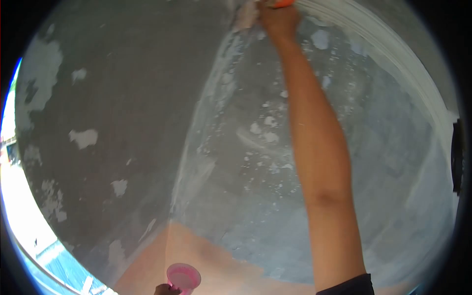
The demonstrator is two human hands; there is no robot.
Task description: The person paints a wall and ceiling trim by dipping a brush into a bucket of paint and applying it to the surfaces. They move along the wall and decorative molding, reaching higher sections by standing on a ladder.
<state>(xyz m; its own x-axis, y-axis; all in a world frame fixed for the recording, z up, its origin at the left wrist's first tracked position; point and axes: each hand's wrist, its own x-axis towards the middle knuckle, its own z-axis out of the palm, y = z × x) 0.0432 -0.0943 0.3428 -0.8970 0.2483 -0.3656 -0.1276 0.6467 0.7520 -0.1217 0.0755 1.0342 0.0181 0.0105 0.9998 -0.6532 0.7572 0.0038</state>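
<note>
Clamping the right hand (279, 22) on the tool (282, 4), high at the pale seam (216, 88) of the wall (132, 108); gripping the cup (183, 269) below in the left hand (166, 290) — possibly risking a spill by tipping it while reaching up, or gouging by pressing too hard.

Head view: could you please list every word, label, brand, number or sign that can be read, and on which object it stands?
No readable text anywhere. None shows on the wall, the pink container or the visible part of the orange object at the right hand. The background at far left is too blurred to tell.
</note>
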